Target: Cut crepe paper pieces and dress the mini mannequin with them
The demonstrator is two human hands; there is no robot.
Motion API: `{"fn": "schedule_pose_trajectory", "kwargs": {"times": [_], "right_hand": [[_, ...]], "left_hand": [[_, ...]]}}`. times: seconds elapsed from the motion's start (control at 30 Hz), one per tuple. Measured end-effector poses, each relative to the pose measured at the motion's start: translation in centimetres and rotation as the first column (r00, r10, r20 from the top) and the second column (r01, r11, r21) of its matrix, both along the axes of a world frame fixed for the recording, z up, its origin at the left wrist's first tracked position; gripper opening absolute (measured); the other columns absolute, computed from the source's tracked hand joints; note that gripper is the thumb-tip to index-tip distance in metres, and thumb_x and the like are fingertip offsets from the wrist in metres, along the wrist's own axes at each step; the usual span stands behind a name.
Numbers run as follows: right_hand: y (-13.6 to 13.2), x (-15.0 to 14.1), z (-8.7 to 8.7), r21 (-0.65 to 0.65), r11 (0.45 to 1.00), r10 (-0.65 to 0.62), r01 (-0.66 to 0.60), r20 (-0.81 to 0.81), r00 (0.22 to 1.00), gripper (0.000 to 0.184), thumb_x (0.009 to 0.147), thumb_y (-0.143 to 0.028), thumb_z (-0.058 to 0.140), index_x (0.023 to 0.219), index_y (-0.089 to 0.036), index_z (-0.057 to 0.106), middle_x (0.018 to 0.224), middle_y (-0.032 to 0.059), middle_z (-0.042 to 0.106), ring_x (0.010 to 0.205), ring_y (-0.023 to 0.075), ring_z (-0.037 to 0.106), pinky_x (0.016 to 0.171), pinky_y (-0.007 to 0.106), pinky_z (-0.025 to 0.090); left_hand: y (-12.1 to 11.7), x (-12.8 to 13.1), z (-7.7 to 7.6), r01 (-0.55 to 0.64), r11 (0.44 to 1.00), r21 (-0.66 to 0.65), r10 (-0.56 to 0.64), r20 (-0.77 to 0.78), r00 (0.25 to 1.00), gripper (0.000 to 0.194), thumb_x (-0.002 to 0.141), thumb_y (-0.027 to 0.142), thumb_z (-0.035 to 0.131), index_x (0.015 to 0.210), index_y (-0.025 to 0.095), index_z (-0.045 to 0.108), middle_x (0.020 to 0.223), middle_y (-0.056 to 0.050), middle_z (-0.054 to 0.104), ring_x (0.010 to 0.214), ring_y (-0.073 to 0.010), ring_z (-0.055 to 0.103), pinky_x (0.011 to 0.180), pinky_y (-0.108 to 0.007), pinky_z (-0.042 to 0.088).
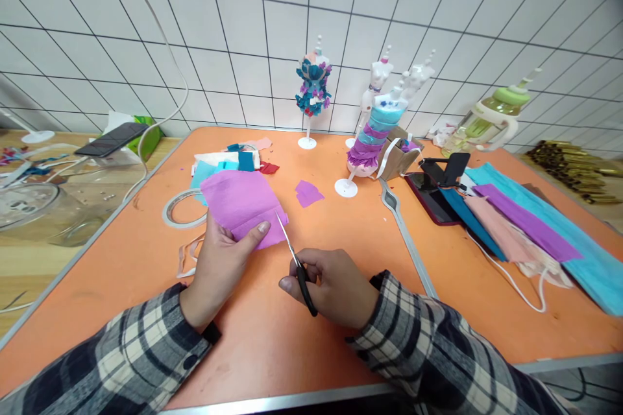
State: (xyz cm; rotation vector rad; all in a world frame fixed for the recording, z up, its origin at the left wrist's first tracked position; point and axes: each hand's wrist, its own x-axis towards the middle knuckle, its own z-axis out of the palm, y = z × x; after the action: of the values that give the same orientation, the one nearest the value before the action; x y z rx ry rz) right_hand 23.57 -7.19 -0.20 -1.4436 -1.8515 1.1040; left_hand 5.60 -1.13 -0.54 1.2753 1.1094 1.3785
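The left hand [224, 262] pinches a thin purple sheet [241, 198], thumb flat on top of its lower part; the sheet is faintly creased, roughly four-sided, and could be paper or cloth. It is held above the smooth orange bench [272, 353], toward the left edge from the middle. The right hand [335, 285], nearer the front edge, grips scissors [305, 285] by their black handles — the slim metal blades reach the sheet's right side, though whether they bite into it cannot be told. Left of the sheet lies a pale, flat tape ring [169, 213]; to its right, a small angular purple scrap [309, 194]. Toward the back edge stand a mannequin covered in ruffled blue petals [314, 87] and another wrapped in turquoise and purple bands [374, 133] — both on round white bases.
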Motion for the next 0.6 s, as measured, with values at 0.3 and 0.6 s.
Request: {"fn": "schedule_pose_trajectory", "kwargs": {"times": [0.3,0.6], "right_hand": [[-0.24,-0.17,0.7,-0.025,0.999,0.029,-0.03,-0.03,0.999,0.025,0.082,-0.042,0.069,0.075,-0.02,0.058,0.06,-0.0071,0.047,0.056,0.0084,0.038,0.053,0.022,0.029],[-0.17,-0.16,0.39,-0.013,1.0,0.007,-0.008,-0.076,0.997,0.021,0.084,-0.037,0.066,0.075,-0.02,0.058,0.058,-0.0079,0.046,0.052,0.0073,0.037,0.051,0.022,0.027]], "left_hand": [[-0.23,0.22,-0.07,-0.008,0.998,0.059,0.008,-0.001,1.0,0.066,0.073,0.03,0.082,0.128,0.027,0.046,0.129,-0.006,0.063,0.119,-0.0286,0.06,0.095,-0.041,0.052],[-0.33,0.43,0.02,0.002,0.997,0.08,-0.001,-0.012,1.0,0.068,0.073,0.03,0.081,0.13,0.028,0.044,0.138,-0.008,0.056,0.129,-0.0307,0.053,0.106,-0.046,0.045]]}}
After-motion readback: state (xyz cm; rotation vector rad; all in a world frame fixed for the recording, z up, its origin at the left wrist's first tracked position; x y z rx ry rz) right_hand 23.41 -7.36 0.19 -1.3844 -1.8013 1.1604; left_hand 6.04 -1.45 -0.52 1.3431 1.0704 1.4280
